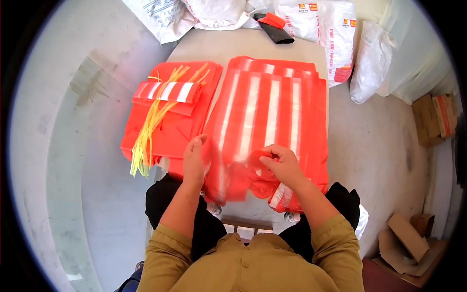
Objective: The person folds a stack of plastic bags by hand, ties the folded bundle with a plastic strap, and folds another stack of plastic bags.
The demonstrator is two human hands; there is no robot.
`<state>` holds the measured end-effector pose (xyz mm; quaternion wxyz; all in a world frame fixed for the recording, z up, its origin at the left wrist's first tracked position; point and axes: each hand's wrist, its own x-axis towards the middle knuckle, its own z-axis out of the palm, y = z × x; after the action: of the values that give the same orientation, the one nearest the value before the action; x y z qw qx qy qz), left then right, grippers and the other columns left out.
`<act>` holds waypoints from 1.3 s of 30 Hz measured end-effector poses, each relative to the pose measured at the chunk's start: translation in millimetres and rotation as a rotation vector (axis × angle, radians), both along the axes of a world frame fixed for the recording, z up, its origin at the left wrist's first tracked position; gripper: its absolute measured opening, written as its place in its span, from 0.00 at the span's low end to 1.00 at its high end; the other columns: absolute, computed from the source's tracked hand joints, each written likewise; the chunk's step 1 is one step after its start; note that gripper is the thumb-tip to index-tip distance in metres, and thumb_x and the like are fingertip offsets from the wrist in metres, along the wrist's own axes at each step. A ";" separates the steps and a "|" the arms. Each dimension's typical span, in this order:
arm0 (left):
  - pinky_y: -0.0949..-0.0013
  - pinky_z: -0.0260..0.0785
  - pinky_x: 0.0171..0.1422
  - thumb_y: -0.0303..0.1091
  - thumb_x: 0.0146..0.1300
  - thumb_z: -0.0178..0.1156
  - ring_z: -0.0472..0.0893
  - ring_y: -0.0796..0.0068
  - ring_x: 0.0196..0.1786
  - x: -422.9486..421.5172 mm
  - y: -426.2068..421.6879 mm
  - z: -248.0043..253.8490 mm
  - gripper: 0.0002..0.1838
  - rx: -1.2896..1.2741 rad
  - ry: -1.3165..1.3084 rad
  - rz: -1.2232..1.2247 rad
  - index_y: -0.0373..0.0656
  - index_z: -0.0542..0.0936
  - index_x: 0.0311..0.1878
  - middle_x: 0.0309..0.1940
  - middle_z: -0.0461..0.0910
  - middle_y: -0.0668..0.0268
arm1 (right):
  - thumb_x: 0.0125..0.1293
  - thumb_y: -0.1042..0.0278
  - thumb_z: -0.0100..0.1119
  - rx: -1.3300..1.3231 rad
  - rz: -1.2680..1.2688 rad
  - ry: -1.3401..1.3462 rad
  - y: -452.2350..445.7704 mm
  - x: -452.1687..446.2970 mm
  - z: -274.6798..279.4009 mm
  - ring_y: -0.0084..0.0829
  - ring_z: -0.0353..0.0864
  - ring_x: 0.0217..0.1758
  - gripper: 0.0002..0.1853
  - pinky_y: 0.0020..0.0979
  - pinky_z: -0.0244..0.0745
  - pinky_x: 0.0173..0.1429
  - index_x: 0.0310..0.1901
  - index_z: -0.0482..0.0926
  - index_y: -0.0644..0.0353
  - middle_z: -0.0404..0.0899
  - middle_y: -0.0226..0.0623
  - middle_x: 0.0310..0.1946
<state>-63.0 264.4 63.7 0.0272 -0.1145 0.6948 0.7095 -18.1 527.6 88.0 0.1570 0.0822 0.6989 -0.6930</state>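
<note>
A stack of orange-red fabric with whitish reflective stripes (260, 107) lies in front of me, its near edge hanging toward my lap. My right hand (283, 164) pinches a bit of orange-red striped fabric at that near edge, where the cloth is bunched and partly blurred. At the stack's left edge, my left hand (194, 158) stands edge-on with its fingers stretched out, against the cloth. To the left sits another pile of folded orange-red fabric (141, 129). On it rest a small folded striped piece (168, 91) and a bundle of yellow strips (151, 126).
Both piles lie on a beige-topped table (209, 46). White printed sacks (335, 44) line its far side, near a dark roll with an orange piece (276, 30). Cardboard boxes (428, 119) stand at the right, with opened cardboard (406, 243) lower down.
</note>
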 end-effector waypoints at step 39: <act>0.68 0.57 0.78 0.48 0.84 0.47 0.68 0.73 0.72 6.9 -14.1 -2.0 0.25 -0.008 -0.091 -0.204 0.41 0.71 0.73 0.68 0.73 0.63 | 0.53 0.82 0.70 0.694 0.227 0.981 -15.3 11.2 -12.8 0.44 0.81 0.49 0.18 0.40 0.79 0.53 0.47 0.88 0.59 0.86 0.38 0.49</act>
<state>-56.1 250.3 61.7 0.1302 -0.0753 0.7037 0.6944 -7.0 512.2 75.1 -0.1464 -0.2751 0.8790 -0.3609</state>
